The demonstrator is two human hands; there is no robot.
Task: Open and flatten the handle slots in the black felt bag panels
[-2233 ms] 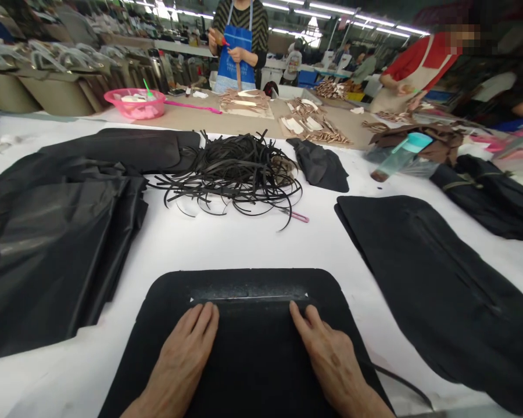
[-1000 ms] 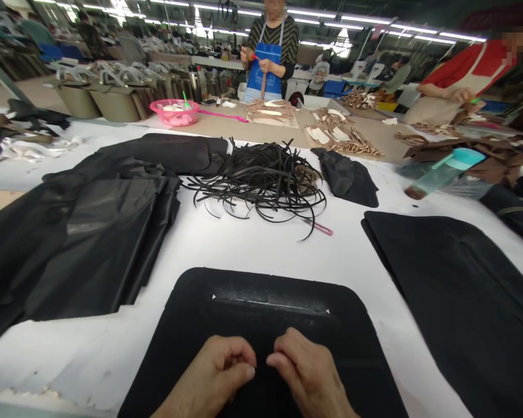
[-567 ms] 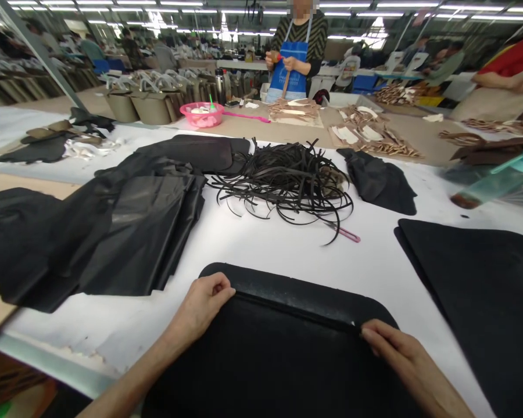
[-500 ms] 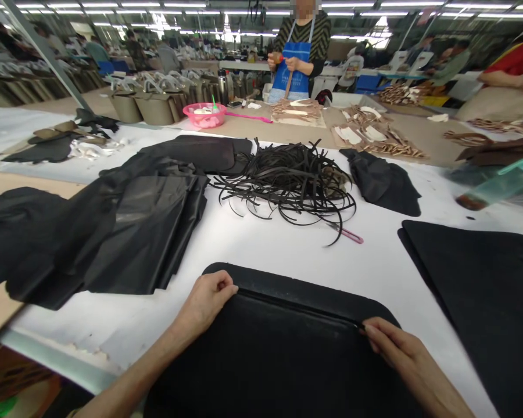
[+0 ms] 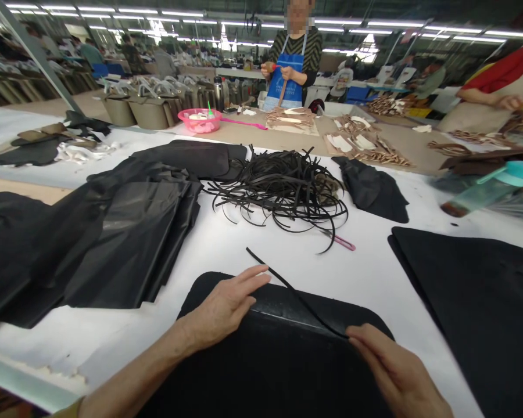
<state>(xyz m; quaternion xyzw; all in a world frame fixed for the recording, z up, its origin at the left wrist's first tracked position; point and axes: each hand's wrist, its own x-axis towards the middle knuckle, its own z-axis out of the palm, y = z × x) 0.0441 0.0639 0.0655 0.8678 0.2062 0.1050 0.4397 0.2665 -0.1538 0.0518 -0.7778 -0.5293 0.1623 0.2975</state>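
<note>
A large black panel with rounded corners (image 5: 279,366) lies in front of me, a pale line running across it near its far edge. My right hand (image 5: 387,360) pinches one end of a thin black strip (image 5: 297,295) at the panel's right side. The strip rises to the upper left, and its far end stands free beyond the panel. My left hand (image 5: 226,302) is over the panel's far left part, fingers stretched out. Its fingertips come close to the strip; whether they touch it I cannot tell.
A tangled heap of black strips (image 5: 283,180) lies ahead, beside a pink-handled tool (image 5: 344,242). Black sheets (image 5: 126,238) are piled on the left, black panels (image 5: 466,284) on the right. A bottle (image 5: 483,188) stands at the right. Across the table, a person in a blue apron (image 5: 290,72) works.
My left hand has let go of the strip and opened. The strip has lifted off the panel at its left end, while my right hand keeps its pinch.
</note>
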